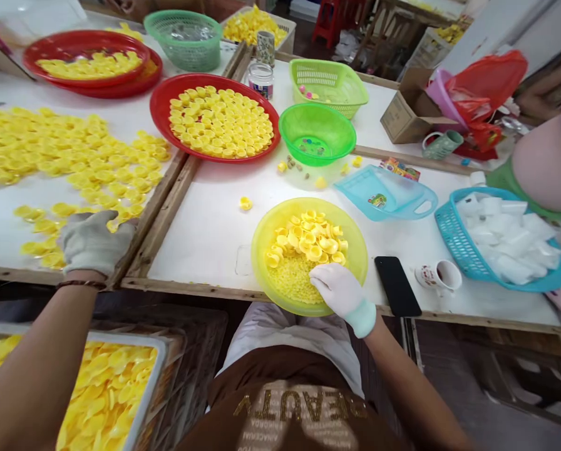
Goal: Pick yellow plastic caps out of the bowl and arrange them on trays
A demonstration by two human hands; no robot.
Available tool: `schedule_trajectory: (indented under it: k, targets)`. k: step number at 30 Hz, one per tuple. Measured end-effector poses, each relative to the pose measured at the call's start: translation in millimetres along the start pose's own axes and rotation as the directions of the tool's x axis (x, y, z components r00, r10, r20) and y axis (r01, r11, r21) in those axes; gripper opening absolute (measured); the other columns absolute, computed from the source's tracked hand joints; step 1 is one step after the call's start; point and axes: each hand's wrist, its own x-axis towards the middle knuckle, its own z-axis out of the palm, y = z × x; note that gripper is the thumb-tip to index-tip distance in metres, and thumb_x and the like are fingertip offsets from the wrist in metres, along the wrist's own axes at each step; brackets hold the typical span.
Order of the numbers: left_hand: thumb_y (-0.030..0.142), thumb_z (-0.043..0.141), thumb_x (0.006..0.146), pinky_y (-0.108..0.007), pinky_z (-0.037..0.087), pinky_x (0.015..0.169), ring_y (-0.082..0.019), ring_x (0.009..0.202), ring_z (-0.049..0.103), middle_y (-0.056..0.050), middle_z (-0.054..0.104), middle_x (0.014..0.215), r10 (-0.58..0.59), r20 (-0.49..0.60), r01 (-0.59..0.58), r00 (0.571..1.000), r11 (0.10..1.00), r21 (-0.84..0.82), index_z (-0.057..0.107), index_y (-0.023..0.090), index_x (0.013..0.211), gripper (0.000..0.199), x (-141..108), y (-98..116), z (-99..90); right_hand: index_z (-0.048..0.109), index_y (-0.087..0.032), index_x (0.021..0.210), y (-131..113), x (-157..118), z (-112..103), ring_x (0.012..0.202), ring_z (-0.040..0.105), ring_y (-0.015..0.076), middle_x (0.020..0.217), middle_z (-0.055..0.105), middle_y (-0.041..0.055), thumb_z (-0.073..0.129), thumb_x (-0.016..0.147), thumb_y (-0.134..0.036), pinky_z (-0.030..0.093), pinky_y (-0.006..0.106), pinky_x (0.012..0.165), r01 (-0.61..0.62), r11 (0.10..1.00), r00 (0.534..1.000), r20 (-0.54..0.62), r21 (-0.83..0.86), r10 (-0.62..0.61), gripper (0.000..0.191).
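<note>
Touches light-looking cups [53, 259] (best rim-pinched) left of bowl [357, 244] with left hand [91, 243], beads [288, 279] inside with right hand [339, 289]; cannot tell either grip.

1. The yellow bowl [260, 250] sits at the near edge of the bench [205, 250], holding tiny pellets [290, 282] and small cups [311, 238].
2. The gloved right hand [339, 289] has its fingers at the pellets in the yellow bowl.
3. Well left of the yellow bowl, the gloved left hand [90, 241] is among loose cups [116, 169].
4. Right of the yellow bowl are a phone [397, 286], a mug [433, 275] and a blue basket [444, 222].
</note>
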Motion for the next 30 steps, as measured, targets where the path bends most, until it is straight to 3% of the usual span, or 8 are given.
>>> schedule_trajectory:
  k: [4,10,12,14,17,21,25,30]
  targets:
    - [0.038,0.06,0.087,-0.032,0.05,0.092,-0.021,0.095,0.06,-0.008,0.069,0.1,0.386,-0.069,-0.392,0.92,0.904,-0.172,0.072,0.016,0.101,0.029,-52.1,89.4,-9.8,0.065,-0.019,0.078,-9.0,5.5,-12.5,0.088,0.059,0.0215,0.089,0.072,0.0062,0.049,0.098,-0.028,0.038,0.036,0.084,-0.034,0.985,0.996,0.071,-0.168,0.047,0.027]
    - [0.015,0.052,0.089,-0.034,0.05,0.08,-0.022,0.09,0.065,-0.01,0.069,0.105,0.924,0.211,-0.875,0.319,0.372,-0.308,0.072,0.016,0.096,0.021,-126.1,236.5,7.1,0.07,-0.018,0.092,-33.1,17.8,-25.2,0.098,0.059,0.032,0.096,0.071,0.0122,0.063,0.087,-0.045,0.039,0.044,0.083,-0.064,0.926,0.966,0.211,-0.373,0.152,0.028]
    - [0.013,0.055,0.086,-0.038,0.049,0.079,-0.026,0.09,0.065,-0.012,0.07,0.103,0.915,0.324,-0.925,0.24,0.317,-0.21,0.073,0.015,0.092,0.019,-131.5,257.9,19.4,0.069,-0.018,0.103,-37.1,20.7,-23.4,0.099,0.061,0.0339,0.101,0.07,0.0137,0.062,0.086,-0.047,0.041,0.045,0.083,-0.062,0.922,0.955,0.245,-0.382,0.166,0.034]
    - [0.013,0.054,0.087,-0.039,0.049,0.08,-0.027,0.091,0.066,-0.013,0.071,0.1,0.901,0.355,-0.925,0.25,0.331,-0.189,0.073,0.014,0.091,0.02,-130.4,263.8,28.1,0.065,-0.019,0.118,-37.5,23.7,-19.0,0.095,0.063,0.0324,0.111,0.068,0.015,0.062,0.085,-0.045,0.044,0.042,0.079,-0.073,0.936,0.943,0.281,-0.345,0.177,0.043]
    - [0.019,0.05,0.091,-0.037,0.05,0.079,-0.025,0.088,0.067,-0.012,0.072,0.095,0.878,0.287,-0.833,0.383,0.462,-0.304,0.072,0.014,0.089,0.022,-128.7,254.9,29.7,0.06,-0.019,0.126,-31.2,30.1,-10.6,0.087,0.065,0.0284,0.117,0.064,0.0155,0.064,0.081,-0.044,0.046,0.037,0.071,-0.081,0.97,0.928,0.338,-0.231,0.158,0.051]
    - [0.023,0.053,0.085,-0.027,0.054,0.066,-0.018,0.068,0.068,-0.004,0.072,0.076,0.713,0.38,-0.381,0.588,0.66,-0.648,0.07,0.016,0.091,0.02,-141.0,239.4,21.0,0.065,-0.017,0.114,-13.0,39.1,-1.4,0.087,0.064,0.0245,0.11,0.066,0.0121,0.06,0.083,-0.024,0.047,0.035,0.076,-0.078,0.996,0.938,0.334,-0.052,0.091,0.032]
    - [0.019,0.055,0.077,-0.023,0.056,0.055,-0.017,0.058,0.069,-0.002,0.069,0.063,0.542,0.644,0.106,0.54,0.715,-0.691,0.065,0.016,0.092,0.019,-156.9,237.4,18.2,0.068,-0.017,0.1,3.6,35.5,-4.5,0.098,0.064,0.0214,0.104,0.07,0.0075,0.057,0.084,-0.011,0.047,0.032,0.088,-0.059,0.995,0.965,0.259,0.076,0.037,0.02]
    - [0.011,0.053,0.07,-0.023,0.057,0.051,-0.018,0.056,0.07,-0.001,0.066,0.058,0.474,0.735,0.24,0.485,0.736,-0.633,0.063,0.014,0.092,0.024,-162.8,248.2,17.6,0.068,-0.02,0.097,1.0,20.6,-26.4,0.098,0.064,0.0195,0.102,0.071,0.0043,0.057,0.087,-0.015,0.048,0.034,0.093,0.01,0.945,0.998,-0.058,0.326,0.01,0.016]
